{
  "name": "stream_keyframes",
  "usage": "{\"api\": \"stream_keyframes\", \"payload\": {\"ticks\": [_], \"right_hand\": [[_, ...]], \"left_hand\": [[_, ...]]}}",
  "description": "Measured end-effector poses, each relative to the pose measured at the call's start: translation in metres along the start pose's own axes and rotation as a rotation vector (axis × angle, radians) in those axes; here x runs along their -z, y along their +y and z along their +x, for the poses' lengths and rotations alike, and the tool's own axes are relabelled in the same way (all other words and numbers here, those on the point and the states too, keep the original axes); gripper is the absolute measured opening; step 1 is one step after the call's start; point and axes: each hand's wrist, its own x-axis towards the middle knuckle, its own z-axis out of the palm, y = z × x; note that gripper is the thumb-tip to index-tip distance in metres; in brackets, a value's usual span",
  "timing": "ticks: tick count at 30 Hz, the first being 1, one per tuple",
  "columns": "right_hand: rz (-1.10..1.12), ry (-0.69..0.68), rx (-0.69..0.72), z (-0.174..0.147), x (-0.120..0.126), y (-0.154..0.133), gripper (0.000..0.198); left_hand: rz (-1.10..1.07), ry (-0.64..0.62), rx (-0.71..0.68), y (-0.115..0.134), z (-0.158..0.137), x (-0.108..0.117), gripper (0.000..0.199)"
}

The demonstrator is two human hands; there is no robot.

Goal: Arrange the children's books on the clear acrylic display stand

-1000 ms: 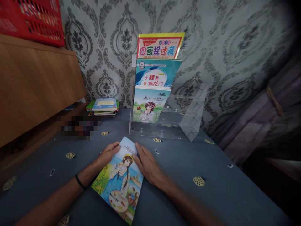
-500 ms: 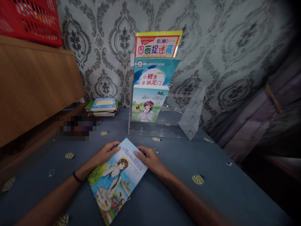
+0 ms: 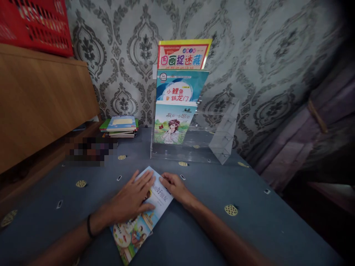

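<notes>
A thin paperback book (image 3: 163, 201) with a painted cover lies tilted on the dark blue patterned surface in front of me. Flat across its cover rests my left hand (image 3: 133, 195), fingers stretched out, hiding part of the title and picture. My right hand (image 3: 177, 188) grips the book's upper right edge between thumb and curled fingers. Beyond the hands stands a clear acrylic book rack (image 3: 191, 153). On its left side, one above another, sit a yellow-and-red book (image 3: 183, 55), a teal book (image 3: 180, 85) and a pale green book (image 3: 173, 123).
A small stack of books (image 3: 120, 123) lies at the back left. Left of it is a wooden cabinet (image 3: 47, 103) with a red plastic basket (image 3: 41, 26) on top. A purple curtain (image 3: 302, 129) hangs at the right. Patterned wallpaper covers the wall behind the rack.
My left hand has moved from the book's upper left edge onto its cover and flattened out. My right hand keeps its hold on the edge. The view has shifted slightly.
</notes>
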Motion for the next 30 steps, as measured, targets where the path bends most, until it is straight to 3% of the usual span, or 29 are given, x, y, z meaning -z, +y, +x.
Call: {"api": "stream_keyframes", "payload": {"ticks": [5, 9, 11, 14, 18, 21, 24, 27, 30], "right_hand": [[0.019, 0.01, 0.009, -0.001, 0.001, -0.003, 0.045], [0.045, 0.008, 0.0, -0.003, 0.0, -0.006, 0.045], [0.067, 0.014, -0.003, -0.004, -0.001, -0.007, 0.045], [0.132, 0.019, -0.014, -0.006, -0.003, -0.011, 0.048], [0.235, 0.017, -0.017, -0.008, -0.005, -0.022, 0.049], [0.332, 0.05, -0.022, -0.009, -0.006, -0.031, 0.048], [0.481, 0.118, -0.055, -0.014, -0.006, -0.036, 0.052], [0.593, 0.182, -0.09, -0.026, -0.007, -0.036, 0.057], [0.554, 0.124, -0.061, -0.039, -0.011, -0.033, 0.051]], "left_hand": [[-0.074, -0.149, -0.144, 0.044, -0.027, 0.0, 0.094], [-0.098, -0.193, -0.193, 0.048, -0.047, -0.004, 0.087], [-0.087, -0.109, -0.139, 0.035, -0.053, -0.01, 0.085], [-0.118, 0.159, 0.144, 0.008, -0.054, -0.019, 0.073], [-0.527, 0.417, 0.507, -0.016, -0.042, -0.006, 0.07], [-0.995, 0.382, 0.563, -0.014, -0.026, 0.013, 0.06], [-1.32, 0.351, 0.602, -0.003, -0.012, 0.024, 0.053], [-1.452, 0.514, 0.64, 0.007, -0.003, 0.028, 0.055], [-1.505, 0.741, 0.616, 0.01, 0.005, 0.032, 0.054]]}}
